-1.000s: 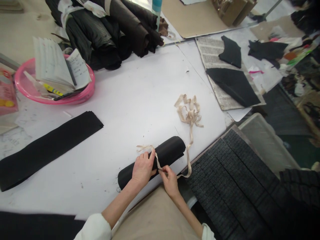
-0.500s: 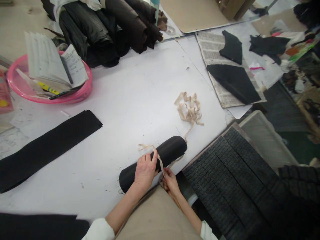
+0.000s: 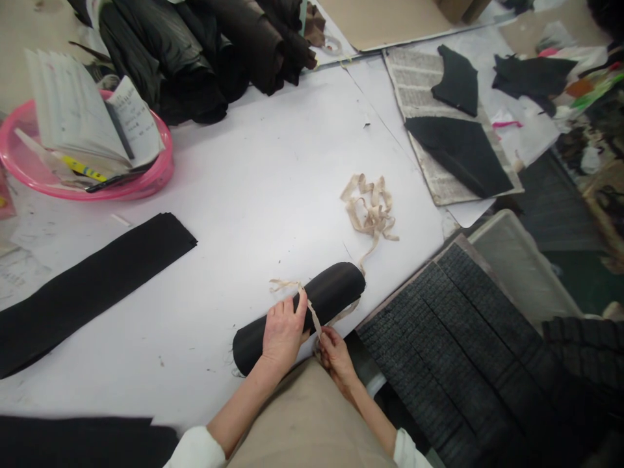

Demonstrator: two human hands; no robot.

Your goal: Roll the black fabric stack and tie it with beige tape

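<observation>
Lately the slack has gone out of the beige strip. A second ago it hung in a loose loop past the right end of the black fabric roll and over the table's edge; now it runs close under that end, so the band looks drawn snug around the roll.

The roll has not shifted and lies slantwise at the table's near edge, towards its near right corner. The left hand still lies on it, fingers together, forefinger pinning the strip on top. The right hand has drawn in under the roll's near side and pinches the strip between thumb and fingertips.

The rest of the strip lies in a loose heap just beyond the roll. Behind and to the left is bare white surface, as far as the flat black piece and the pink basin. Right of the edge, stacks of dark textured pieces sit close.
</observation>
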